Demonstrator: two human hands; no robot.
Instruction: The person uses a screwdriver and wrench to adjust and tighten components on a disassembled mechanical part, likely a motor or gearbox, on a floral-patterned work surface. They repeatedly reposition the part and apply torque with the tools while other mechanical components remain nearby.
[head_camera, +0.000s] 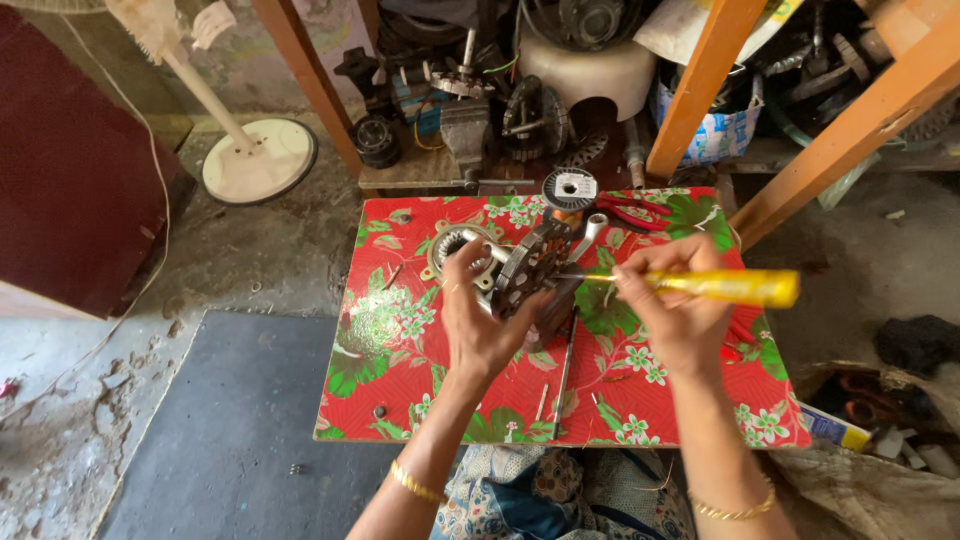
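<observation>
left hand (480, 320): fingers clamped on motor (527, 272), tilted just above table (400, 340)
right hand (672, 305): fingers closed around yellow screwdriver (725, 287), tip at motor
spool (569, 188): table's far edge, beside red pliers (630, 210)

Red pliers (628, 208), a wire spool (569, 187) and a fan stand (258, 158) lie around.

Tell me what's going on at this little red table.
A person sits at a low table covered in a red floral cloth. Their left hand holds a small electric motor part, with copper windings showing, tilted up off the cloth. Their right hand holds a yellow-handled screwdriver with its tip set against the motor. Red-handled pliers and a round spool lie at the table's far edge, and loose screws sit on the cloth.
</observation>
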